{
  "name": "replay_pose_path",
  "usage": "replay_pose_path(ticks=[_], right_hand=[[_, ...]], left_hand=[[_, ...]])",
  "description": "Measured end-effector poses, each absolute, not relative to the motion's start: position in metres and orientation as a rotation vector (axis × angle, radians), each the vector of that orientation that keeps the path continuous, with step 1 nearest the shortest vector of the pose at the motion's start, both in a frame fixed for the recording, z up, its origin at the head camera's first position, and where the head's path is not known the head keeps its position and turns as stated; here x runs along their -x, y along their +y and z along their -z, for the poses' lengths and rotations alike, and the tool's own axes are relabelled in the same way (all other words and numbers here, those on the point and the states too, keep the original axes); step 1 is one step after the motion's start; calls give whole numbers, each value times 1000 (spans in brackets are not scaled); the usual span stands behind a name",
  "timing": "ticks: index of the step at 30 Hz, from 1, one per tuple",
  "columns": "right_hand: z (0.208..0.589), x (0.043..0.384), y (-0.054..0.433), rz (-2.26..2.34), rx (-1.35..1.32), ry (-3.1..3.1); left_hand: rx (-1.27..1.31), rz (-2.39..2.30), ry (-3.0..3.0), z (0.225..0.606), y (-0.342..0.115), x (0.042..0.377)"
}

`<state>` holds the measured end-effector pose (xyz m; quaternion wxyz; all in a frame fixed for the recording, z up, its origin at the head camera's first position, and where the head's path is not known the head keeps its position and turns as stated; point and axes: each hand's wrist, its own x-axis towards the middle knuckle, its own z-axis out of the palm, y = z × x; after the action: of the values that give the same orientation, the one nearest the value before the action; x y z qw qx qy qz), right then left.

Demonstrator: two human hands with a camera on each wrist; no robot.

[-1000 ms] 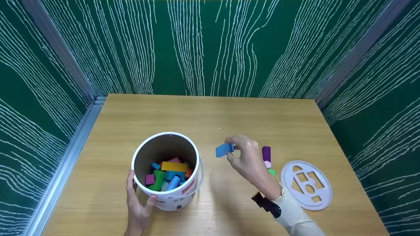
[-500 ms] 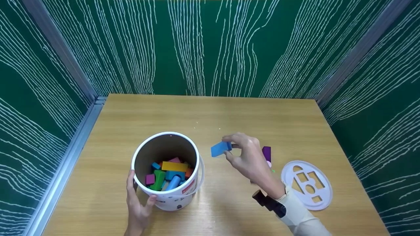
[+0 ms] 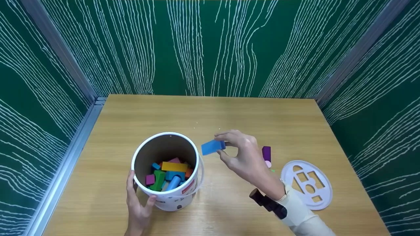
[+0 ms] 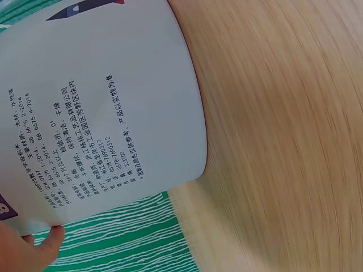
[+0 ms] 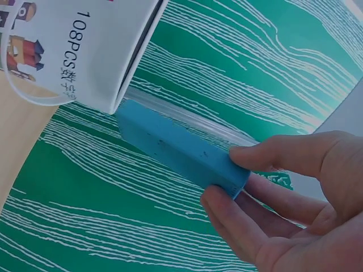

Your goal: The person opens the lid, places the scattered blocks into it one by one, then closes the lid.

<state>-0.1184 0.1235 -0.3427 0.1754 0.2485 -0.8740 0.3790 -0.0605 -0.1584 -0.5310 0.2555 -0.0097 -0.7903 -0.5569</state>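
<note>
In the head view a white bucket (image 3: 178,203), part filled with coloured wooden blocks, stands on the table. My left hand (image 3: 139,209) holds its near left side, thumb near the front rim and fingers along the left. Printed text covers the bucket wall (image 4: 102,130) in the left wrist view. My right hand (image 3: 244,157) pinches one end of a long blue block (image 3: 211,147) between thumb and fingers, just right of the bucket's rim. The right wrist view shows the blue block (image 5: 176,144) with its far end overlapping the rim.
A white bucket lid (image 3: 323,201) with shaped cut-outs lies at the right. Between it and my right hand are a purple block (image 3: 266,154), a pink round piece (image 3: 268,163) and a partly hidden green piece. The bucket's handle (image 3: 202,173) hangs on its right side.
My right hand has moved left with the blue block, bringing it close to the bucket's rim. The left hand and bucket have stayed in place.
</note>
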Motion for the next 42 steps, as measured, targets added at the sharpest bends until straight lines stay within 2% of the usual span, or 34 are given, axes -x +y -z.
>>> replay_pose_path(ticks=[18,32,42], right_hand=[[338,119,98,-1087,-822,-2487],[357,129,73,-1260,-940,-2598],[372,135,60,-1135,-961,-2726]], left_hand=[[14,1482,-2164,532,-159,60],[87,1463,-2118,535,-160,62],[54,1478,-2139,531,-158,61]])
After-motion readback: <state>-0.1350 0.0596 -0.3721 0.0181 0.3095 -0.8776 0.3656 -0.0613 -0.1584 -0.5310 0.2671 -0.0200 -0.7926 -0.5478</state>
